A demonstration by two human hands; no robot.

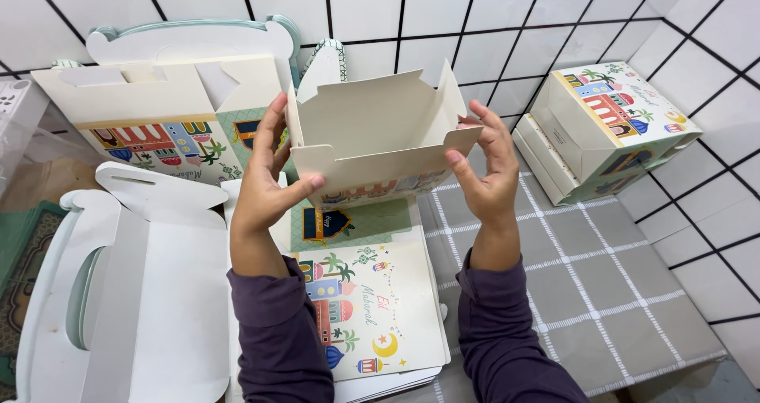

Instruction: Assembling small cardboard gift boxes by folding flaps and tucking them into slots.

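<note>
I hold a half-folded cream cardboard box (pixel 372 134) up in front of me, its open inside facing me and colourful printed buildings along its lower edge. My left hand (pixel 265 173) grips its left side, thumb on the front flap. My right hand (pixel 487 169) grips the right side flap between thumb and fingers. Below the box lies a stack of flat printed box blanks (pixel 372 308) with palm trees, a crescent and lanterns.
A flat white blank with a handle cut-out (pixel 134 292) lies at left. An unfolded printed box (pixel 158 110) stands at back left against the tiled wall. A finished box (pixel 609 126) lies on its side at right on the grey checked cloth (pixel 602 284).
</note>
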